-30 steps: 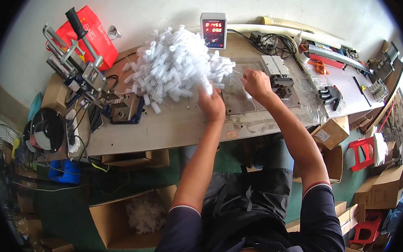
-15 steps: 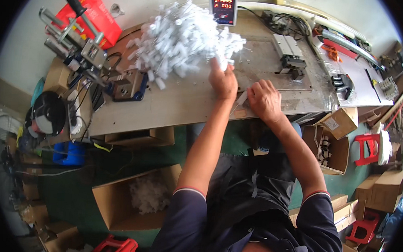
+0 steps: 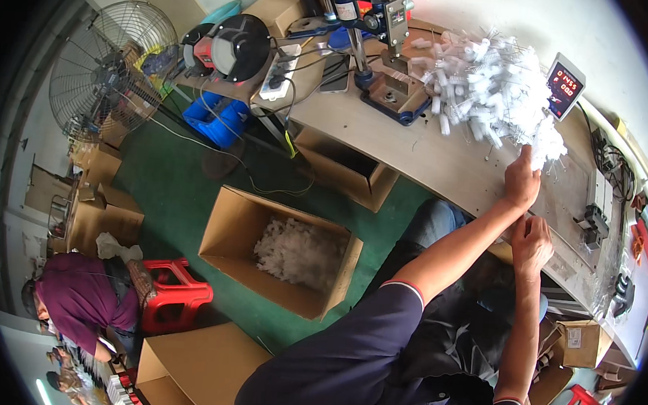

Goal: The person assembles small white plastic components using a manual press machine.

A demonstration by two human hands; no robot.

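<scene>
On workbench (image 3: 445, 165): heap of white plastic tubes (image 3: 476, 85); several in closed left hand (image 3: 522, 183); right hand (image 3: 533, 243) curled near left wrist (image 3: 514, 205) (contents impossible to tell, earlier tube now unseen, perhaps released).

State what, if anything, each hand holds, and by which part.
The left hand seems to grip white plastic pieces at their near end; whether the right hand holds anything cannot be told.

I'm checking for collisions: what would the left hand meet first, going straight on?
The left hand would probably meet the white pieces just ahead; whether it touches or holds some is unclear.
</scene>
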